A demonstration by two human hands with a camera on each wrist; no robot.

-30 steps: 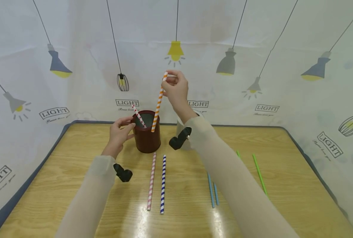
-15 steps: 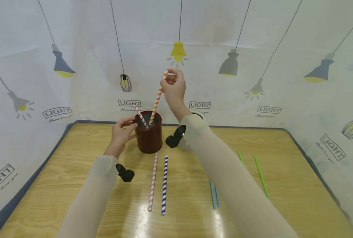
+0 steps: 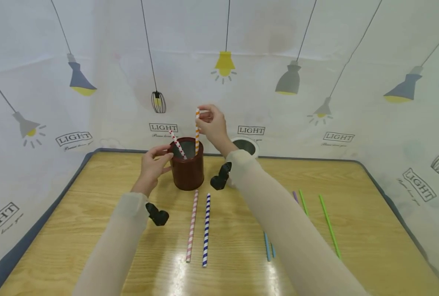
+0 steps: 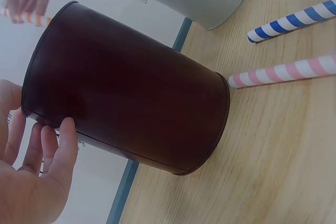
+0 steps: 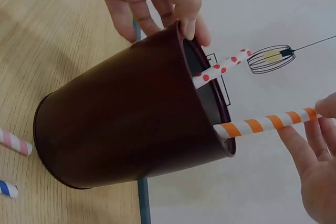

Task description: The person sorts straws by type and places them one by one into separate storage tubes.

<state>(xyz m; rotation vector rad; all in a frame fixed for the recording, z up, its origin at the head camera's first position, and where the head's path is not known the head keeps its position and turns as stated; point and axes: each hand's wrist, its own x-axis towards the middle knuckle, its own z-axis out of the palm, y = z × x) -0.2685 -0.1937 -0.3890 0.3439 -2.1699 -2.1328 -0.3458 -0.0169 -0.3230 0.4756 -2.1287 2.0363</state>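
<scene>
Inserting the orange-and-white striped paper straw [image 3: 197, 139] into the dark-red cylindrical container [image 3: 188, 174] seems underway: right hand [image 3: 214, 125] pinching it, left hand [image 3: 151, 167] gripping the container. Next likely calls for release.

Orange and white stripes wind round my straw [image 5: 265, 124], while my cup [image 3: 188, 174] is plain dark maroon. I also see a red-dotted white straw [image 3: 177, 144], a pink-and-white striped straw [image 3: 192, 226], a blue-and-white striped straw [image 3: 206, 230] and plain green straws [image 3: 328, 222]. My sleeves [image 3: 110, 242] are cream.

Orange-striped straw [image 3: 197, 133]: lwr end out of sight in dk-red cup [image 3: 188, 174]
</scene>
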